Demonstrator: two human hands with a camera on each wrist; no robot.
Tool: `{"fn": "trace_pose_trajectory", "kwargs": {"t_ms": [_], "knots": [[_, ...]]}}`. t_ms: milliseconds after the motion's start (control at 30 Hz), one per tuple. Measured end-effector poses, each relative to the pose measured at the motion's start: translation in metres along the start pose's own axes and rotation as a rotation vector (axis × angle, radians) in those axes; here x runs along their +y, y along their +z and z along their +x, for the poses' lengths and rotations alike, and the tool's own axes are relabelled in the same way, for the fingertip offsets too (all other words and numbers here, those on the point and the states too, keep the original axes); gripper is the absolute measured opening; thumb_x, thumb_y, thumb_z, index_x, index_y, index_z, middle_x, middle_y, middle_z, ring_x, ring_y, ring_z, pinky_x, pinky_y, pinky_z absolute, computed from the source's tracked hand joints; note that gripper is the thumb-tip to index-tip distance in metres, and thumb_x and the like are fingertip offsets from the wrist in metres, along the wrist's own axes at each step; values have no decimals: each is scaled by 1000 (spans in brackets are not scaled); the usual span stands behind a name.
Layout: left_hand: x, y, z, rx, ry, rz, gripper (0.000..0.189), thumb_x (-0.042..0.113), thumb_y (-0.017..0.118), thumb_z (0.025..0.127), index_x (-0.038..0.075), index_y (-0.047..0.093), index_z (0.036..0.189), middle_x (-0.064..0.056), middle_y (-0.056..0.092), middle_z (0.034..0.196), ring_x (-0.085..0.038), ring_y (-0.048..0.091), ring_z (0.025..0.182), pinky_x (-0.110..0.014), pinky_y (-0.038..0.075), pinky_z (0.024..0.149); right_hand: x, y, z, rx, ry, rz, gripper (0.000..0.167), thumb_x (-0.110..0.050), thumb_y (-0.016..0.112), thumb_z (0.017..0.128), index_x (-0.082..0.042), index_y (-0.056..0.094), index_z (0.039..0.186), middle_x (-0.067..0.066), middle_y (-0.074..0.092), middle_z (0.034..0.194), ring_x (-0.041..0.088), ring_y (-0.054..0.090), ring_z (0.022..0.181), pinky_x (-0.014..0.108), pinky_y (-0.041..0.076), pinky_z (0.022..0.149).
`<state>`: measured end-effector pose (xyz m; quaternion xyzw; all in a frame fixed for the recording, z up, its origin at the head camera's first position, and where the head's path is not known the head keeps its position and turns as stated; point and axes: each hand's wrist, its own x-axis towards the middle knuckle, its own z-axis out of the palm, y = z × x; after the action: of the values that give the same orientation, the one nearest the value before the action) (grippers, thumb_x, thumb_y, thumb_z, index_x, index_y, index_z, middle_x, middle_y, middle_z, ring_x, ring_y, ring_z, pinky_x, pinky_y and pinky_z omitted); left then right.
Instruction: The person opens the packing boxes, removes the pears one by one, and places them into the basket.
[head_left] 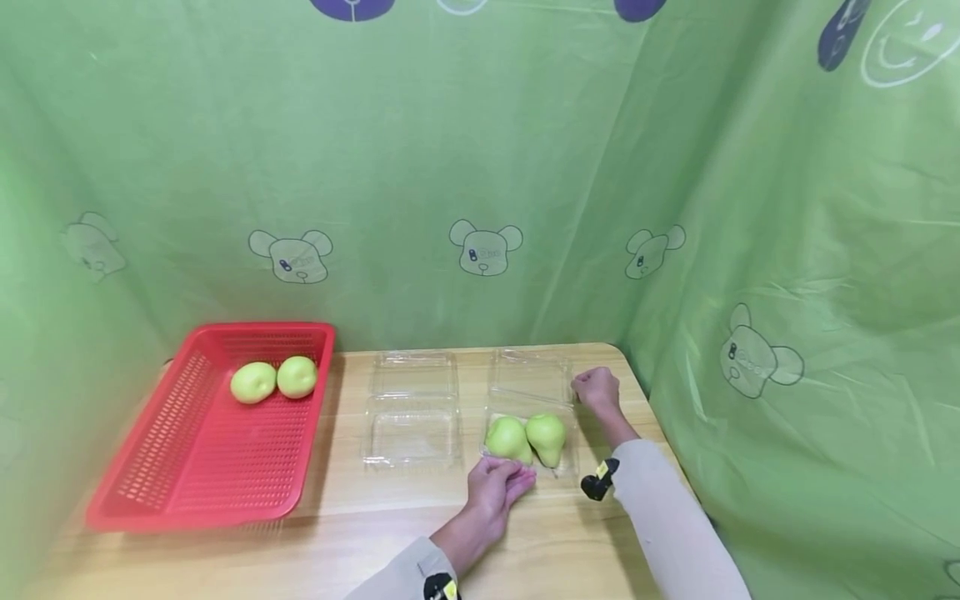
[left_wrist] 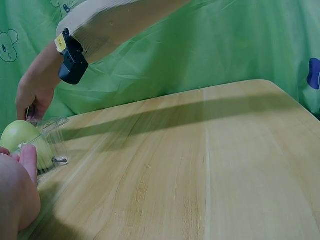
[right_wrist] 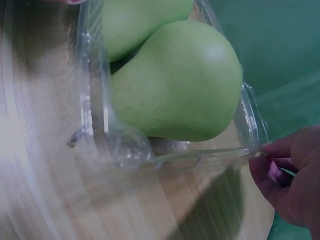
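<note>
Two green pears (head_left: 546, 437) lie side by side in the base of a clear plastic clamshell box (head_left: 572, 450), its lid (head_left: 528, 372) folded back toward the curtain. At the front edge, my left hand (head_left: 492, 497) pinches the rim between thumb and fingers, beside the left pear (head_left: 507, 438). My right hand (head_left: 597, 388) is at the box's right side near the hinge. In the right wrist view, the thumb and fingertips of that hand (right_wrist: 295, 172) pinch the plastic edge at a corner. A dark pear stem (right_wrist: 74, 138) pokes out past the wall.
A second clear clamshell box (head_left: 412, 433) stands unfolded to the left, with no fruit in it. Farther left is a red perforated basket (head_left: 225, 492) containing two green fruits (head_left: 297, 377). Green curtain (head_left: 405, 183) borders the wooden table (head_left: 360, 542) at the back and sides.
</note>
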<state>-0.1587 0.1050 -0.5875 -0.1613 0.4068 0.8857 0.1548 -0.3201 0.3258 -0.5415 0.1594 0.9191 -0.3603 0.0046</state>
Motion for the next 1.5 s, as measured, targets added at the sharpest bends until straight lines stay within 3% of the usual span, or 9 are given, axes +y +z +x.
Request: {"fn": "trace_pose_trajectory", "kwargs": {"t_ms": [200,533,800,1033,1167,1500], "knots": [[0,2,-1,12,-2,3,20,1,65,95,-3,51,109,-19,71,101,-22,76,89,-38,65,95,3,0,-2,-10,16,4,23,-11,61,93,5,75,84,6,71,62,9,51,53,21,42,53],[0,3,-3,13,4,7,21,2,65,95,-4,51,110,-20,71,101,-21,76,89,-38,65,96,10,1,-6,-36,44,-2,30,-24,62,98,0,75,84,3,70,68,14,60,66,20,48,60],[-1,4,-4,12,4,13,21,3,65,96,-4,52,110,-21,71,104,-22,76,90,-39,65,96,20,-2,-18,-39,18,31,33,-27,63,100,3,75,107,16,76,88,17,63,76,21,49,60],[-1,4,-5,27,12,25,22,5,63,97,-6,53,113,-22,72,104,-22,76,90,-38,65,95,23,-2,-35,-45,55,69,36,-32,60,102,0,70,114,19,74,102,19,61,79,22,50,63],[-1,3,-5,27,11,24,23,5,63,97,-6,53,114,-21,72,104,-22,76,91,-38,65,95,26,-1,-41,-4,-9,43,37,-33,60,103,1,69,115,18,72,101,23,63,84,24,51,66],[-2,1,-5,22,15,51,22,7,63,97,-5,54,113,-19,72,102,-21,76,88,-38,66,93,33,-1,-58,54,-157,-61,31,-32,60,102,-2,68,103,14,69,90,22,61,75,26,50,62]]}}
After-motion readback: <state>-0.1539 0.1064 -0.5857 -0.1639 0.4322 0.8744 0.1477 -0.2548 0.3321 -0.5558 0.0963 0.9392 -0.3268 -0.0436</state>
